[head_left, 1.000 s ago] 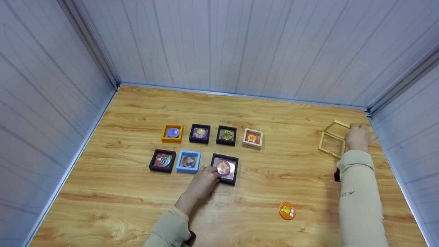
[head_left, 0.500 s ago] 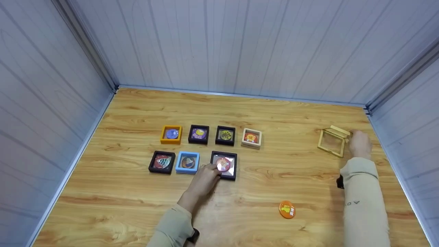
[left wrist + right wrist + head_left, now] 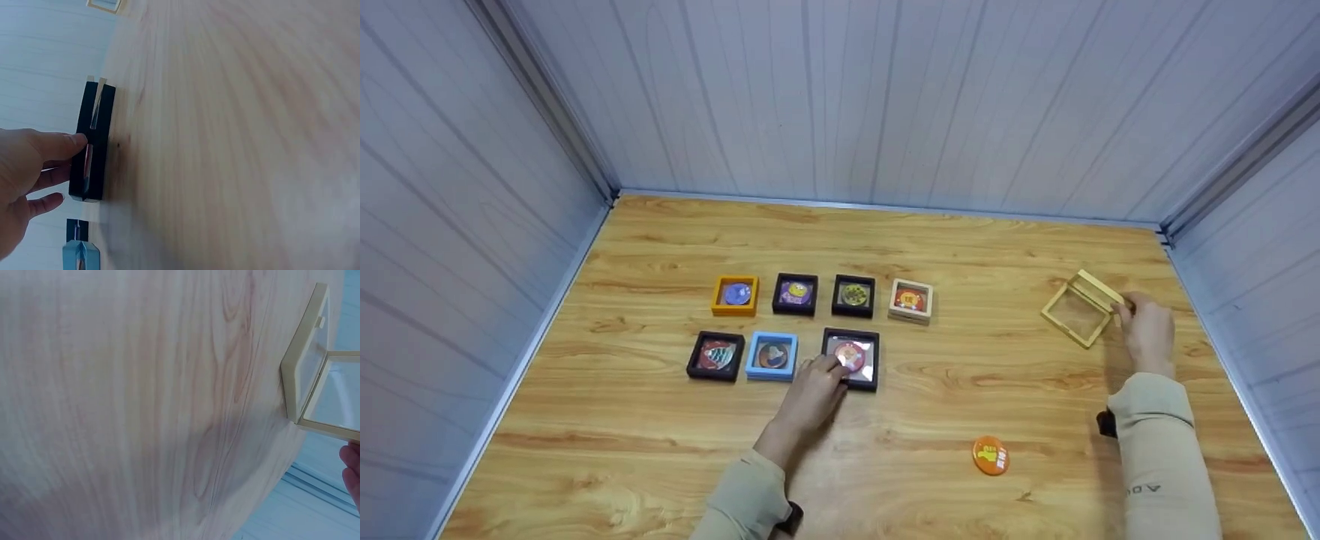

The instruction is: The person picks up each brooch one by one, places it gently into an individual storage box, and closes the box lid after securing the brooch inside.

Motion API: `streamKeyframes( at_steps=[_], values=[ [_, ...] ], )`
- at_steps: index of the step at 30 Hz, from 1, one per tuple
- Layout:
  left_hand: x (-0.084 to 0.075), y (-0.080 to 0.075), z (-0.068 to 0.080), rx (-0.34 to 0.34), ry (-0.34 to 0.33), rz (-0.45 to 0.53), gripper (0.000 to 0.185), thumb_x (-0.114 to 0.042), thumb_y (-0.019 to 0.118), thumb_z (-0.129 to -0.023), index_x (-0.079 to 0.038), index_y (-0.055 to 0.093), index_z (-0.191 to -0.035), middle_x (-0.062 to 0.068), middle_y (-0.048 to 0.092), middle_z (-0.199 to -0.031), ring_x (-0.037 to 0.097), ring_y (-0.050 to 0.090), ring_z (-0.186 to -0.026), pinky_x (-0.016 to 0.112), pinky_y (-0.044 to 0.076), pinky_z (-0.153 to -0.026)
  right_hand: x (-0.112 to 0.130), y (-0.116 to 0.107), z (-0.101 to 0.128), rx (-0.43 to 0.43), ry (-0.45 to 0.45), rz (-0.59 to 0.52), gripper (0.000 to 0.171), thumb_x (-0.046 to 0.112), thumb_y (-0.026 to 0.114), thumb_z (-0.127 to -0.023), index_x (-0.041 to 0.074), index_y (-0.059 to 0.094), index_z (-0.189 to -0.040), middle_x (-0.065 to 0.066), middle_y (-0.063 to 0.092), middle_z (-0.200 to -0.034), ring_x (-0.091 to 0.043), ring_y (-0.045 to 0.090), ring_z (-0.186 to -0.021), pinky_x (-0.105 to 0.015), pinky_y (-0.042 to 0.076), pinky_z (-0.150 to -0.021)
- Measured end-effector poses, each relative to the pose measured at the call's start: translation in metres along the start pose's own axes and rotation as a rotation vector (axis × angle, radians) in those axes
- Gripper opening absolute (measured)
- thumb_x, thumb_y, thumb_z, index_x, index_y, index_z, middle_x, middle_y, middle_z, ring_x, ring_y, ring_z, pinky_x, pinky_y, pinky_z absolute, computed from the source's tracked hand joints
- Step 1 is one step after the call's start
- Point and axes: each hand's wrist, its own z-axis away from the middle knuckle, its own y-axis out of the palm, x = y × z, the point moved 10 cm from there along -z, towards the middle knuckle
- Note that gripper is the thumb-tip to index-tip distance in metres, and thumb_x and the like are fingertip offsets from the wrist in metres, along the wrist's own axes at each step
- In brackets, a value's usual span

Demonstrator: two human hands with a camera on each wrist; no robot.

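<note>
My left hand grips the lower left edge of a black floating display frame lying on the table, a round red-and-pink badge showing behind its film. In the left wrist view the thumb presses on the black frame's side, with other fingers behind it. At the far right my right hand pinches the raised lid of a gold hinged display frame. Its base rests on the table, spread open with clear film inside. Only fingertips at the lid's edge show in the right wrist view.
Several small framed badges stand left and centre: orange, black, black, cream, black and light blue. A loose orange badge lies at front right. Pale panels wall the table.
My right hand has moved toward the front, and the gold frame has turned with its lid swung up. The black frame under my left hand has shifted slightly away from me.
</note>
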Motion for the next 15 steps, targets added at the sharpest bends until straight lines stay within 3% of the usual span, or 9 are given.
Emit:
streamKeyframes(
  at_steps=[6, 15],
  values=[
    [-0.018, -0.006, -0.003, -0.028, 0.047, 0.021, 0.03, -0.016, 0.062, -0.081, -0.002, 0.061, -0.107, 0.008, 0.057, -0.1, 0.022, 0.053, -0.095, 0.037, 0.04, -0.081, 0.009, -0.005, 0.006, -0.029, -0.064, -0.002, 0.021, 0.007, 0.057, -0.085, -0.012, 0.059, -0.094, -0.028, 0.058, -0.075, -0.037, 0.054, -0.06, -0.047, 0.04, -0.054],
    [-0.056, 0.001, -0.006, -0.026, 0.18, 0.018, 0.022, -0.015, 0.057, -0.083, -0.003, 0.062, -0.102, 0.006, 0.056, -0.097, 0.02, 0.052, -0.094, 0.034, 0.04, -0.084, 0.011, -0.007, 0.019, -0.003, -0.059, 0.024, 0.02, 0.009, 0.056, -0.086, -0.011, 0.059, -0.084, -0.024, 0.057, -0.066, -0.028, 0.048, -0.048, -0.037, 0.037, -0.045]
  ],
)
